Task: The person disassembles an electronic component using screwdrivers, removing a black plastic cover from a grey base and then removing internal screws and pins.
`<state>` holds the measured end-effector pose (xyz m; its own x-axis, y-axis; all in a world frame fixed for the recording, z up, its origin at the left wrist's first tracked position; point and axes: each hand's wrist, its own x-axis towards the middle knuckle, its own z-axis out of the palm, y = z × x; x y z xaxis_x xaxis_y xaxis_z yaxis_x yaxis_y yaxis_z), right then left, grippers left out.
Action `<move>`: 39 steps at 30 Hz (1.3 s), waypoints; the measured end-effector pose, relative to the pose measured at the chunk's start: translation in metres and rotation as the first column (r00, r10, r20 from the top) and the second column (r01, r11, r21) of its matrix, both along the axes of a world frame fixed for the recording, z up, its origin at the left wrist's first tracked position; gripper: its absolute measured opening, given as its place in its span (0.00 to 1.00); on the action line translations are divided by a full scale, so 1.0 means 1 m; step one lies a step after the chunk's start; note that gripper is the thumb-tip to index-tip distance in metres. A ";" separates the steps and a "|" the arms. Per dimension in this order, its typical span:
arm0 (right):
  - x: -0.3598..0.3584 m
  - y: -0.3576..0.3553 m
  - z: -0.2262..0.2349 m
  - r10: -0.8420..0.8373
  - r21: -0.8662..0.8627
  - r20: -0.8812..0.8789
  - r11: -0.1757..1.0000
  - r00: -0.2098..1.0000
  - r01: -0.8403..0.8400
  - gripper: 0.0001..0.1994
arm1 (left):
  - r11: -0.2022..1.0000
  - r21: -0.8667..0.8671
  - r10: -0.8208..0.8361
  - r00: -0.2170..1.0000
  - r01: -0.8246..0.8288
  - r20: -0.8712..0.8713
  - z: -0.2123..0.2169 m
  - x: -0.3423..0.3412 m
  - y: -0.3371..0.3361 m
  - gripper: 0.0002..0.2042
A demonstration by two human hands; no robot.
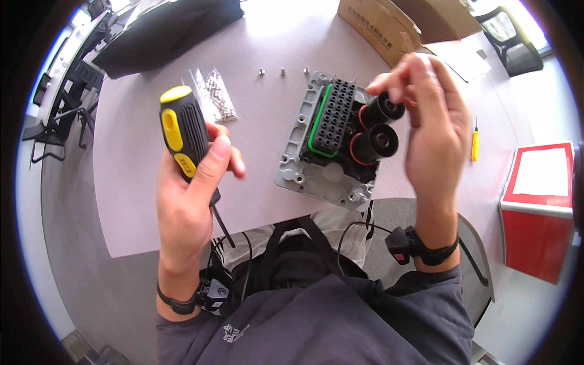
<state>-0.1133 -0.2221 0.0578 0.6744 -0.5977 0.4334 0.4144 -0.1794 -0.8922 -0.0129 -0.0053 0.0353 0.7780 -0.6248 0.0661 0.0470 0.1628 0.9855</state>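
Note:
My left hand (191, 191) is wrapped round a yellow-and-black screwdriver (176, 125), its handle up and its dark shaft slanting down toward my lap. At the right, my right hand (435, 121) is raised with thumb and fingers pinched together, beside the upper black cylinder (383, 109). Whether anything small sits between those fingertips cannot be made out. A second black cylinder (378, 143) stands nearer me, and both have red rings at their bases. They share a grey metal plate (331, 176) with a black multi-hole connector block (336, 115) edged in green.
Three small screws (283, 71) stand in a row beyond the plate. A clear bag of screws (216, 97) lies left of them. Farther back are a black bag (170, 39) and a cardboard box (377, 27). A small yellow screwdriver (475, 146) and a red box (532, 237) are at right.

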 end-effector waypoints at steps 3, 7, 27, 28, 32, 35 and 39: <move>-0.017 -0.033 0.010 -0.029 -0.315 0.025 0.949 0.999 0.035 0.13 | 0.991 -0.134 -0.030 0.998 0.023 -0.048 0.024 0.012 -0.014 0.14; -0.030 -0.030 0.046 -0.218 -0.667 -0.168 0.743 0.961 0.052 0.10 | 0.893 -0.448 -0.100 0.989 0.041 -0.109 0.046 0.040 -0.036 0.24; -0.017 -0.005 0.044 -0.322 -0.764 -0.301 0.645 0.898 -0.025 0.08 | 0.781 -0.623 -0.121 0.988 0.034 -0.097 0.023 0.096 -0.105 0.21; -0.018 -0.004 0.047 -0.304 -0.717 -0.286 0.697 0.909 0.007 0.09 | 0.780 -0.625 -0.118 0.990 0.040 -0.084 0.024 0.095 -0.106 0.21; -0.013 -0.012 0.037 -0.202 -0.493 -0.241 0.868 0.949 0.060 0.12 | 0.789 -0.613 -0.090 0.994 0.034 -0.061 0.014 0.094 -0.113 0.21; -0.009 -0.008 0.032 -0.260 -0.516 -0.171 0.845 0.950 0.139 0.17 | 0.796 -0.604 -0.069 0.997 0.029 -0.044 0.007 0.090 -0.117 0.21; -0.003 -0.006 0.027 -0.260 -0.493 -0.097 0.851 0.961 0.181 0.19 | 0.828 -0.559 -0.043 0.999 0.054 0.032 -0.001 0.084 -0.108 0.21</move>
<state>-0.1162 -0.2284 0.0852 0.6309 -0.4868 0.6041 0.1778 -0.6672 -0.7233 0.0711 -0.1130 0.0341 0.7430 -0.5140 0.4286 0.0536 0.6841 0.7274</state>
